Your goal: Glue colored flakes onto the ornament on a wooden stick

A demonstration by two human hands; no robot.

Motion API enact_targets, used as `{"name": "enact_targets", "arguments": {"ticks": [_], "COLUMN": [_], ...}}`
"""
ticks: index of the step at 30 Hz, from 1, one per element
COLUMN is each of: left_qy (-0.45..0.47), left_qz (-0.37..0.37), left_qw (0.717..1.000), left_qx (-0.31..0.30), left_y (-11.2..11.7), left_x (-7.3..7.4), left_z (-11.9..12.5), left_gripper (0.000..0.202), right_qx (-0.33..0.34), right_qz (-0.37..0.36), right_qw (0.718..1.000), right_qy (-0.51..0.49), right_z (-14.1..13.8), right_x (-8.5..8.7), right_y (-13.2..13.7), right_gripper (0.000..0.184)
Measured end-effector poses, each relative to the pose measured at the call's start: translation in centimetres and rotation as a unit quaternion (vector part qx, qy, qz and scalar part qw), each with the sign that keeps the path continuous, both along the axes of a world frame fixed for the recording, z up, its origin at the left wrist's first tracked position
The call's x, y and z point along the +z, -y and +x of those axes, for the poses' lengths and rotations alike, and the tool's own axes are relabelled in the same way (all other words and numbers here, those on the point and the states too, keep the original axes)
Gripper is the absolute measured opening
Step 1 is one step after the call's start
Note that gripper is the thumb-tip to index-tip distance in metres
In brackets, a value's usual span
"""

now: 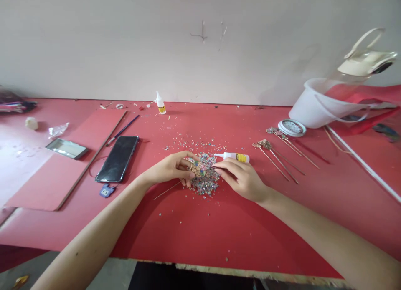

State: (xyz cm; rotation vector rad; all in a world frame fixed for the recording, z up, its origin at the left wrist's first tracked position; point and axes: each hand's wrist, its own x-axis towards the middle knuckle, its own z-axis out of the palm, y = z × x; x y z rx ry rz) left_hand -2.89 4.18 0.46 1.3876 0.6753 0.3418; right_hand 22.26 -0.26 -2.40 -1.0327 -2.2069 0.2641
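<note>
My left hand [171,167] is closed on a gold hairpin [198,169], whose ornate head carries blue, green and pink pieces. Its thin stem slants down to the left from under my fingers. Just beneath the head lies a pile of small multicoloured chips [205,187] on the red table. From the right, my right hand [242,177] reaches to the hairpin's head with its thumb and fingers pinched. A tiny dark tip shows at those fingertips, too small to name. Behind that hand a white glue bottle [242,157] with a yellow label lies on its side.
Several gold hairpins [277,156] and a round container [292,127] are at the right, before a white bucket [308,104] holding a jug. At the left lie a phone [118,158], a brush [123,129] and a red board [37,185]. Another glue bottle [161,104] stands near the wall.
</note>
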Motion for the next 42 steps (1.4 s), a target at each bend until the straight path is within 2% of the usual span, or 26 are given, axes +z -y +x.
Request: {"name": "enact_targets", "arguments": {"ticks": [11, 16, 20, 26, 36, 42], "left_qy": [0.042, 0.057, 0.068, 0.115, 0.08, 0.049], "left_qz": [-0.005, -0.002, -0.022, -0.031, -0.003, 0.06], "left_qw": [0.999, 0.994, 0.986, 0.971, 0.972, 0.972], "left_qx": [0.033, 0.097, 0.15, 0.207, 0.223, 0.221], "left_y": [0.0, 0.1, 0.5, 1.3, 1.9, 1.9], "left_x": [-0.2, 0.1, -0.1, -0.7, -0.6, -0.3], "left_z": [0.0, 0.3, 0.9, 1.7, 2.3, 2.2], "left_gripper": [0.04, 0.052, 0.048, 0.041, 0.047, 0.049], "right_qx": [0.005, -0.018, -0.044, -0.035, -0.032, -0.027], "right_qz": [-0.016, -0.052, -0.085, -0.095, -0.096, -0.084], "right_qw": [1.0, 0.998, 0.995, 0.995, 0.995, 0.996], "right_qy": [-0.006, -0.007, 0.002, 0.026, 0.02, 0.021], "right_z": [0.1, 0.1, 0.1, 0.1, 0.2, 0.2], "right_x": [0.1, 0.2, 0.4, 0.3, 0.3, 0.3], "right_y": [0.1, 0.1, 0.2, 0.1, 0.2, 0.1], "right_gripper": [0.015, 0.014, 0.016, 0.018, 0.018, 0.02]}}
